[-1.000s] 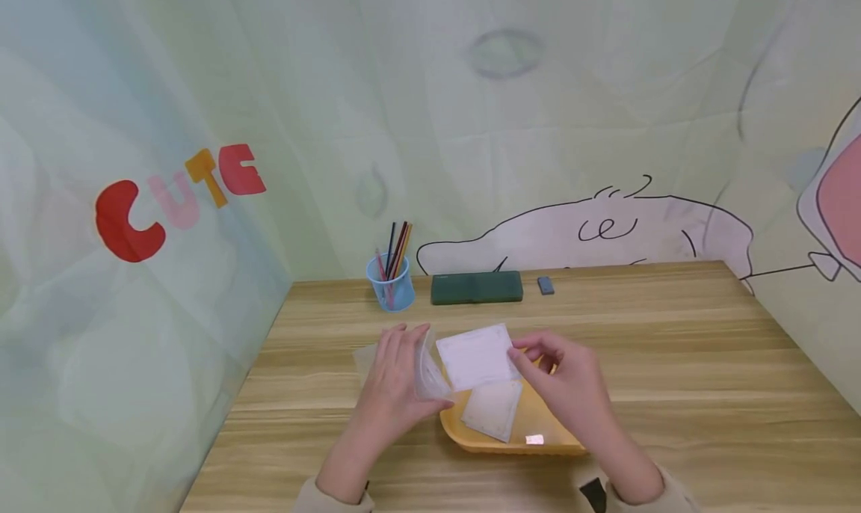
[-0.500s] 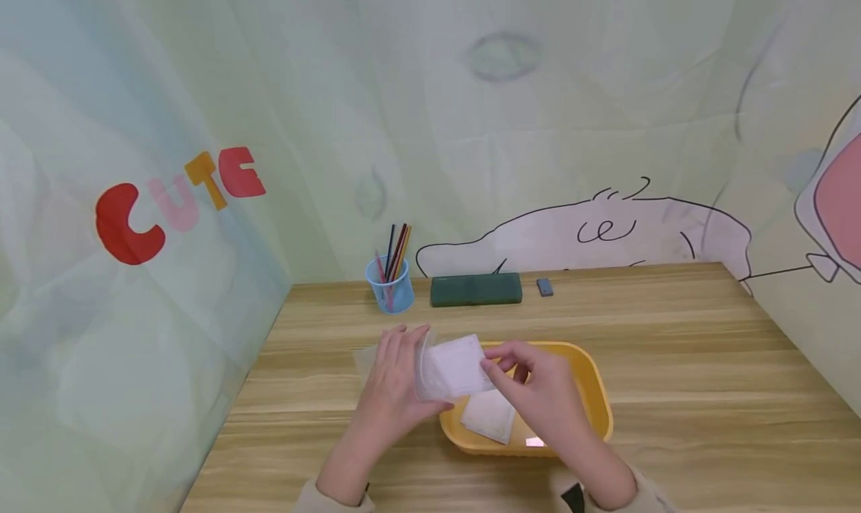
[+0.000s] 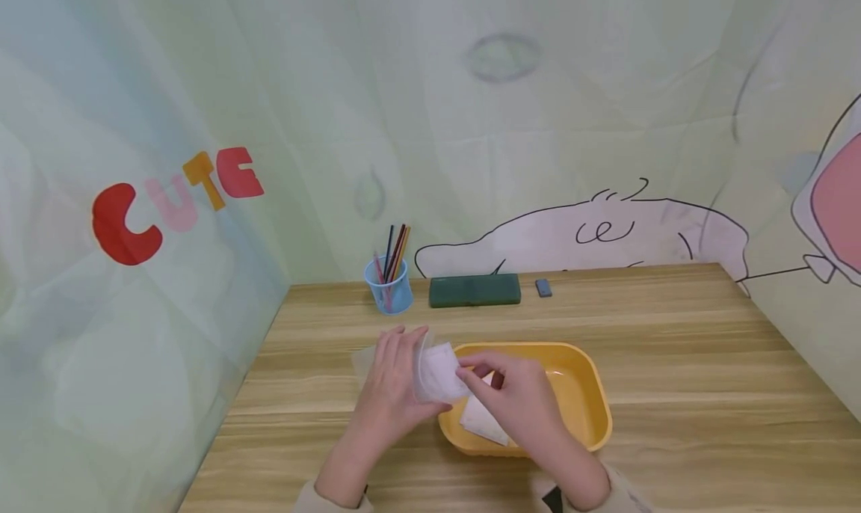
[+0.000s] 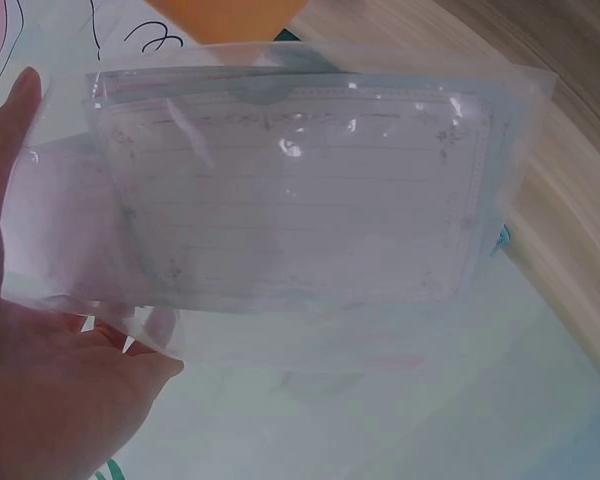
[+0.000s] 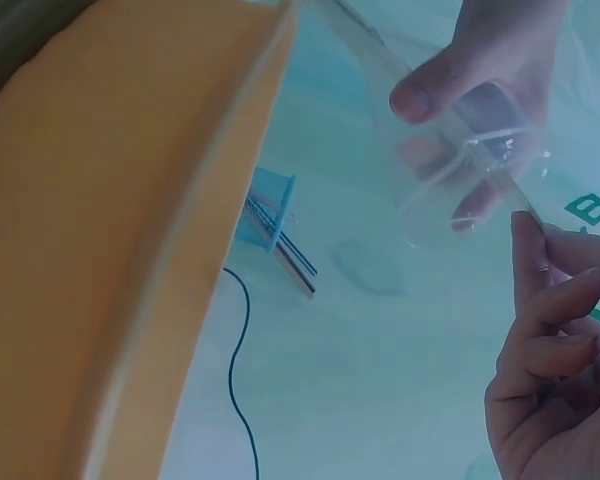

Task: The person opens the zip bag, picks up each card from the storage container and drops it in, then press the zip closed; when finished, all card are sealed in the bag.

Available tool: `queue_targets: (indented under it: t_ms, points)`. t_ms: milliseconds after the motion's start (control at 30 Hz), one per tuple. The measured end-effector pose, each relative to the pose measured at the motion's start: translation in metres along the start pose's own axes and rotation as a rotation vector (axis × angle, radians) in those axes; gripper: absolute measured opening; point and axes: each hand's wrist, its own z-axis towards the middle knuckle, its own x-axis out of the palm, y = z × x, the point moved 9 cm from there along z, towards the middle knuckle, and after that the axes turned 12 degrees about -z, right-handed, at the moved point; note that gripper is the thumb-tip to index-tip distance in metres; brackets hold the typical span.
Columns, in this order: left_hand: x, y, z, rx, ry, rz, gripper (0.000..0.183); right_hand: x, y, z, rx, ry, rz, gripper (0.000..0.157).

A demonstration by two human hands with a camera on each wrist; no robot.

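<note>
My left hand point(image 3: 393, 378) holds a clear plastic bag point(image 4: 525, 110) with its mouth spread toward the right. Through the bag in the left wrist view shows a lined card point(image 4: 310, 190) with an ornamental border. My right hand point(image 3: 514, 393) pinches the right edge of a white card point(image 3: 439, 371) between thumb and fingertips. Much of that card lies within the bag's mouth. Below the hands is a yellow tray point(image 3: 595, 393); another white card point(image 3: 480, 421) lies in it, partly hidden by the right hand.
Along the back of the wooden table point(image 3: 699, 393) stand a blue cup point(image 3: 392, 292) of pencils, a dark green pencil case point(image 3: 474, 291) and a small blue-grey eraser point(image 3: 543, 288). A printed cloth wall point(image 3: 350, 124) rises behind and to the left.
My right hand has moved left, sliding the white card from beside the bag into its mouth. The left hand and bag have hardly moved. More of the tray's right side shows.
</note>
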Motion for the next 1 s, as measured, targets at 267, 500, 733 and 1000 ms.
queue_targets:
  t_ms: [267,500,733,1000]
  points:
    - [-0.002,0.0,0.0,0.018,-0.008,0.001,0.109,0.014,0.008,0.001,-0.045,0.026,-0.044,0.013]
    - [0.0,0.0,-0.001,0.001,0.006,0.005,0.109,0.024,0.012,0.0,-0.071,0.062,-0.062,0.014]
    - [-0.001,-0.004,-0.001,0.016,-0.008,-0.002,0.106,0.028,0.018,-0.001,-0.117,0.052,-0.06,0.016]
    - [0.0,-0.002,-0.001,0.007,-0.004,0.006,0.109,0.014,0.011,0.0,-0.076,0.023,-0.078,0.015]
